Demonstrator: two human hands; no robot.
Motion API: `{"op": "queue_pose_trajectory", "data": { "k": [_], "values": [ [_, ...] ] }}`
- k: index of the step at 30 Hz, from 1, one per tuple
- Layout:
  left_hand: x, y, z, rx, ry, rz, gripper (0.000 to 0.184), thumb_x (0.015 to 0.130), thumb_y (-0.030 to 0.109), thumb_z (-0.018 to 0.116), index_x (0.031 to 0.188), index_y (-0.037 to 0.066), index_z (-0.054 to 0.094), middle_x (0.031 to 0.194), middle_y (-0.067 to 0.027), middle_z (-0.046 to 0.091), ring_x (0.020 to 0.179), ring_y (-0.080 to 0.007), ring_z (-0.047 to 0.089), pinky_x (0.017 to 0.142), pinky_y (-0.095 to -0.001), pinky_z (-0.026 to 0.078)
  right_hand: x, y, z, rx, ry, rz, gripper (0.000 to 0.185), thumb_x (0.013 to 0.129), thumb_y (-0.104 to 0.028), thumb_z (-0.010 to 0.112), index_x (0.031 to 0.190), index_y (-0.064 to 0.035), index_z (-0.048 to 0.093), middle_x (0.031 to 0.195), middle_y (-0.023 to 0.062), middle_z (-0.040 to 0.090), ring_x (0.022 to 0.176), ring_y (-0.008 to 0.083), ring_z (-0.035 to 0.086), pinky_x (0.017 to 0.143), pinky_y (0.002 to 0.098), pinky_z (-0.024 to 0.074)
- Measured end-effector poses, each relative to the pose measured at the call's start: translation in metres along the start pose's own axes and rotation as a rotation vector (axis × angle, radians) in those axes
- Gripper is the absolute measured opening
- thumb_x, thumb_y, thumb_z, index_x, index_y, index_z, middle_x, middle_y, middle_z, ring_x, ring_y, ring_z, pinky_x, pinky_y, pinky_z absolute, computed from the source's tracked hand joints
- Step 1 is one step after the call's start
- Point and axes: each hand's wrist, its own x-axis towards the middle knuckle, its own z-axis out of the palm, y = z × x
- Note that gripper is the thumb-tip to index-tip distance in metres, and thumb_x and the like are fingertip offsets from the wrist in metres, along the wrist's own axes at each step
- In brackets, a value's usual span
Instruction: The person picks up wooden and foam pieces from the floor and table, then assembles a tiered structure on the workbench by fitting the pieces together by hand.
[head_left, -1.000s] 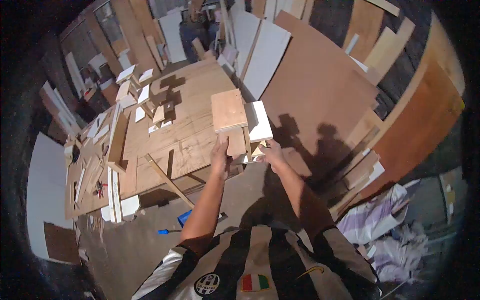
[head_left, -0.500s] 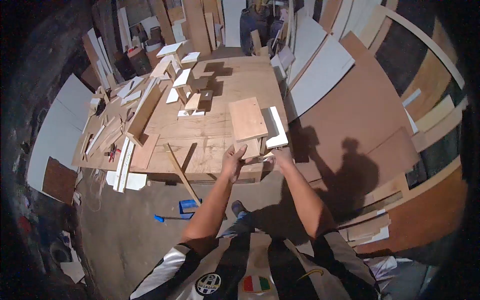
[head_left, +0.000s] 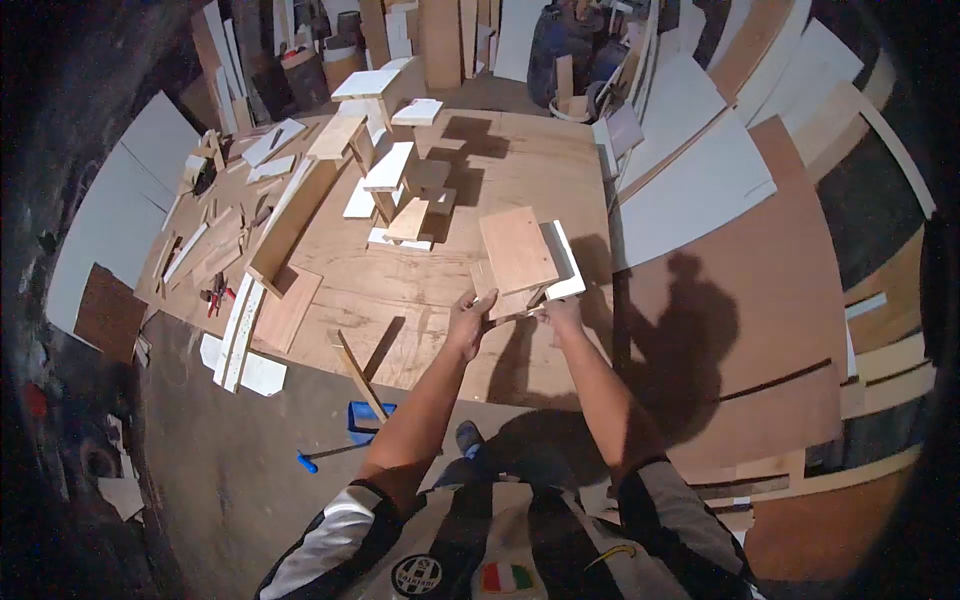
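Note:
Both hands hold a small wooden assembly (head_left: 518,248) near the front right of the work table. It has a light-brown top board and a white-faced piece (head_left: 568,260) along its right side. My left hand (head_left: 466,322) is closed on its near left corner, thumb on top. My right hand (head_left: 562,318) is closed at its near right edge, below the white-faced piece; its fingertips are partly hidden. Beyond them on the table stand several stepped pieces of similar make, such as one with a white top (head_left: 388,165).
The plywood table (head_left: 470,350) carries a long upright board (head_left: 290,225), offcuts and red-handled pliers (head_left: 218,297) on its left. A wooden strip (head_left: 358,375) leans at the front edge above a blue dustpan (head_left: 368,420). Large sheets (head_left: 740,330) lean along the right.
My view has shifted, showing more of the table. The assembly has turned slightly in my hands, so its white side looks narrower. Both hands keep their hold.

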Motion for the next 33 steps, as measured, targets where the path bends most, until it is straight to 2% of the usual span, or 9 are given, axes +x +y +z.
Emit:
{"op": "queue_pose_trajectory", "data": {
  "k": [5, 9, 10, 13, 19, 21, 25, 29, 33],
  "values": [
    [0.036, 0.008, 0.005, -0.001, 0.15, 0.004, 0.013, 0.092, 0.016, 0.066, 0.085, 0.013, 0.055, 0.076, 0.0051, 0.05, 0.065, -0.0093, 0.046, 0.07, -0.0331, 0.056, 0.088, 0.001, 0.023, -0.133, -0.014, 0.076, 0.029, 0.09, -0.002, 0.055, 0.119, -0.0003, 0.053, 0.102, 0.0129, 0.062, 0.067, 0.0178, 0.064, 0.051, 0.0288, 0.0535],
    [0.08, -0.013, -0.028, 0.122, 0.232, 0.016, 0.014, 0.092, 0.016, 0.068, 0.086, 0.011, 0.056, 0.074, 0.0053, 0.051, 0.06, -0.0094, 0.044, 0.063, -0.0297, 0.051, 0.164, 0.02, 0.044, -0.266, -0.172, -0.165, 0.03, 0.091, -0.002, 0.054, 0.12, -0.0004, 0.052, 0.11, 0.0129, 0.059, 0.077, 0.0177, 0.064, 0.053, 0.03, 0.0529],
    [0.088, -0.016, -0.025, 0.072, 0.272, 0.06, 0.014, 0.091, 0.017, 0.068, 0.086, 0.01, 0.057, 0.073, 0.0047, 0.051, 0.059, -0.0094, 0.044, 0.06, -0.029, 0.048, 0.172, 0.016, 0.052, -0.092, -0.153, -0.044, 0.036, 0.087, -0.004, 0.06, 0.122, -0.0002, 0.054, 0.114, 0.0138, 0.062, 0.092, 0.0236, 0.062, 0.07, 0.0363, 0.0525],
    [0.109, -0.023, -0.011, -0.081, 0.342, 0.162, 0.012, 0.091, 0.015, 0.069, 0.093, 0.005, 0.062, 0.079, 0.0002, 0.058, 0.064, -0.011, 0.052, 0.062, -0.0303, 0.051, 0.217, 0.027, 0.062, -0.635, -0.263, -0.28, 0.049, 0.082, -0.009, 0.069, 0.127, -0.0008, 0.051, 0.127, 0.0165, 0.058, 0.112, 0.0295, 0.057, 0.089, 0.039, 0.0498],
    [0.156, -0.027, -0.008, -0.206, 0.446, 0.253, 0.017, 0.092, 0.013, 0.068, 0.102, 0.0, 0.065, 0.09, -0.005, 0.067, 0.071, -0.013, 0.061, 0.068, -0.0332, 0.057, 0.237, 0.014, 0.096, -0.431, -0.183, -0.303, 0.028, 0.077, 0.0, 0.06, 0.105, 0.0013, 0.06, 0.095, 0.0111, 0.064, 0.077, 0.0217, 0.063, 0.072, 0.0358, 0.0526],
    [0.161, -0.019, 0.002, -0.219, 0.504, 0.266, 0.021, 0.089, 0.017, 0.073, 0.081, 0.009, 0.054, 0.068, 0.0032, 0.048, 0.055, -0.0079, 0.041, 0.054, -0.0275, 0.041, 0.235, 0.006, 0.099, -0.407, -0.288, -0.194, 0.037, 0.074, -0.005, 0.063, 0.11, 0.0011, 0.059, 0.098, 0.0135, 0.064, 0.085, 0.0264, 0.062, 0.08, 0.0381, 0.0502],
    [0.192, -0.031, -0.012, -0.263, 0.554, 0.252, 0.022, 0.089, 0.017, 0.073, 0.08, 0.01, 0.054, 0.068, 0.0035, 0.048, 0.054, -0.008, 0.041, 0.054, -0.0269, 0.039, 0.256, 0.009, 0.11, -0.641, -0.421, -0.175, 0.052, 0.07, -0.01, 0.064, 0.121, -0.0001, 0.057, 0.103, 0.0177, 0.065, 0.091, 0.0339, 0.063, 0.088, 0.0412, 0.0474],
    [0.216, -0.045, -0.036, -0.235, 0.555, 0.307, 0.019, 0.09, 0.018, 0.072, 0.099, 0.005, 0.061, 0.079, 0.0018, 0.058, 0.058, -0.0088, 0.046, 0.057, -0.026, 0.041, 0.274, 0.016, 0.115, -0.412, -0.606, -0.392, 0.041, 0.079, -0.026, 0.075, 0.11, -0.0006, 0.064, 0.091, 0.0079, 0.067, 0.075, 0.0202, 0.064, 0.068, 0.0345, 0.0508],
    [0.233, -0.052, -0.05, -0.285, 0.56, 0.301, 0.028, 0.09, 0.018, 0.071, 0.111, 0.003, 0.062, 0.091, 0.0004, 0.064, 0.069, -0.0094, 0.053, 0.062, -0.0262, 0.043, 0.276, 0.006, 0.135, -0.793, -0.501, -0.421, 0.053, 0.085, -0.04, 0.073, 0.121, -0.0028, 0.062, 0.107, 0.0083, 0.068, 0.089, 0.0202, 0.065, 0.075, 0.0323, 0.0504]
  ]
}}
